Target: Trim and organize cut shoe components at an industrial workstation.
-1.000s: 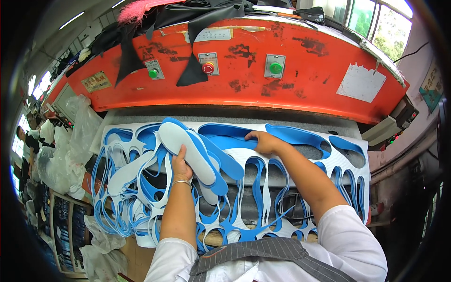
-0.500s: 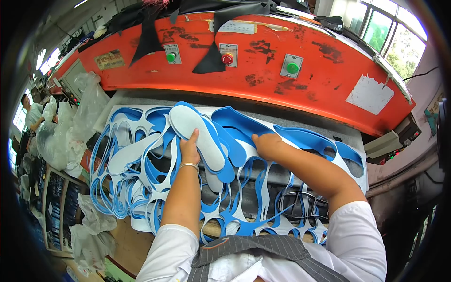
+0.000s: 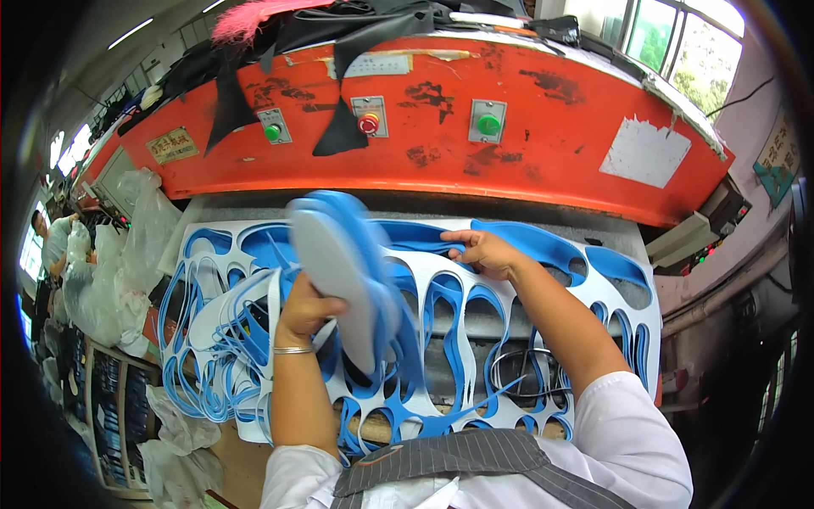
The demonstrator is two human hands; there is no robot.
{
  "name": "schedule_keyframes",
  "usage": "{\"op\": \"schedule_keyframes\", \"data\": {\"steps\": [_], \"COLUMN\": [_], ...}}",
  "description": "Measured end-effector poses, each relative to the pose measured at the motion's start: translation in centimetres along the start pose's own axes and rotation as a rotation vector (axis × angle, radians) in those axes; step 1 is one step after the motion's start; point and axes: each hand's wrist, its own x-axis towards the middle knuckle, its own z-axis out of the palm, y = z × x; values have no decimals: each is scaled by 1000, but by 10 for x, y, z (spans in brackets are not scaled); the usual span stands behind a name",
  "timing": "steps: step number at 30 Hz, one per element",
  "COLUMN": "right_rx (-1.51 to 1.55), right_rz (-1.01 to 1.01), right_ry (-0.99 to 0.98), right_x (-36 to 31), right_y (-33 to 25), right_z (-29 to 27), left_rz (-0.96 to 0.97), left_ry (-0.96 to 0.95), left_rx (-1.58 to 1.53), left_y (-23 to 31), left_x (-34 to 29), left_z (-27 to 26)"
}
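My left hand (image 3: 307, 312) is closed around a stack of shoe insoles (image 3: 332, 267), white on top with blue beneath. The stack is tilted, lifted over the cut sheets and blurred by motion. Under it lie white-and-blue foam sheets (image 3: 543, 331) with insole-shaped holes. At the far edge of these sheets my right hand (image 3: 487, 254) hovers or rests by a long blue-edged opening. Its index finger is stretched out to the left, and nothing shows in its grasp; whether it touches the sheet, I cannot tell.
An orange machine beam (image 3: 407, 157) with green and red buttons spans the far side, black scraps (image 3: 343, 110) hanging over it. Thin loops of offcut (image 3: 225, 373) tangle at the left. A round metal-edged cutting die (image 3: 530, 371) lies right of the middle. Plastic bags (image 3: 110, 271) stand at the left; a person (image 3: 55, 237) is beyond.
My left hand has raised the insole stack off the sheets and drawn it slightly left and nearer. My right hand's fingers have come out of the opening into view.
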Motion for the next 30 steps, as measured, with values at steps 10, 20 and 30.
{"op": "schedule_keyframes", "data": {"steps": [10,20,30], "right_rx": [-123,-1912,-2348], "right_rz": [-6,-245,-108], "right_ry": [-119,365,-33], "right_x": [-20,-28,-46], "right_y": [-6,21,-12], "right_z": [4,80,113], "left_rz": [33,-44,23], "left_ry": [-625,-467,-391], "left_rx": [1230,1267,1266], "left_y": [-15,-103,-113], "left_x": [85,27,19], "left_z": [92,80,77]}}
